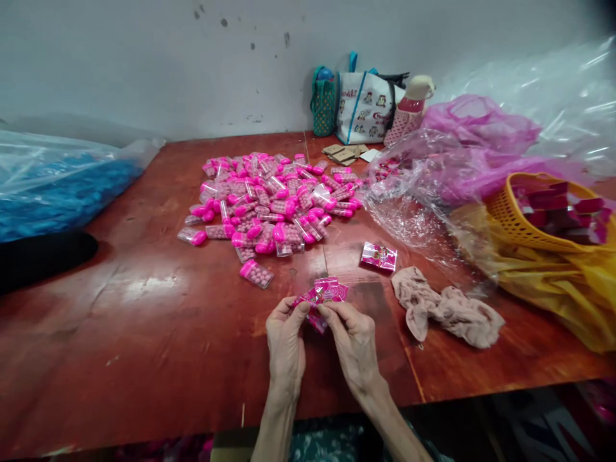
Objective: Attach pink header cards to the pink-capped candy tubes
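Observation:
A pink printed wrapper, glossy and crumpled, is held in front of me near the table's front edge. My left hand pinches its left side between thumb and fingers. On the opposite side my right hand is closed on the same wrapper, the thumbs close together. Whether anything is inside the wrapper I cannot tell. Just beyond my hands lies one clear container with a pink cap and pink balls. Behind it spreads a heap of similar containers. A small shiny pink box rests to the right.
A beige cloth lies right of my hands. Farther right stand a yellow basket of dark pink pieces and clear plastic film. A bag of blue items is at left. A tote bag and bottles stand by the wall.

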